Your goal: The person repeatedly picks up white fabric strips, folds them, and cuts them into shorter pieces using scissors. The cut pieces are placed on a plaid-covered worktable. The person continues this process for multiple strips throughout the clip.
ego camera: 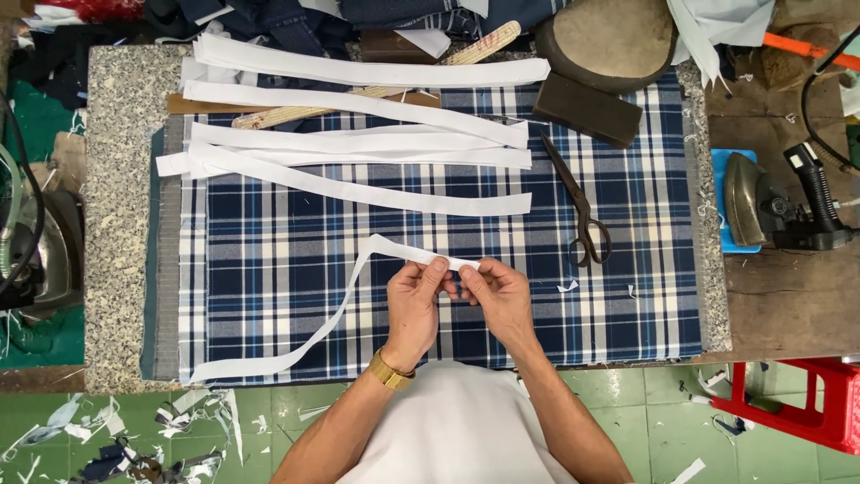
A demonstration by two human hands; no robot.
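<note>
A long white fabric strip (340,309) lies across the blue plaid cloth (269,269) and rises to my hands. My left hand (414,300) and my right hand (494,289) pinch its near end between thumbs and fingers, side by side above the cloth's front part. A gold watch sits on my left wrist. Several more white strips (358,148) lie in rows across the far half of the cloth. Dark scissors (578,211) rest on the plaid, to the right of the strips.
A dark block (587,108) and a rounded pad (609,36) sit at the far right. A wooden ruler (376,90) lies under the strips. An iron (779,202) stands on the right bench. A red stool (806,399) and fabric scraps (134,430) are on the green floor.
</note>
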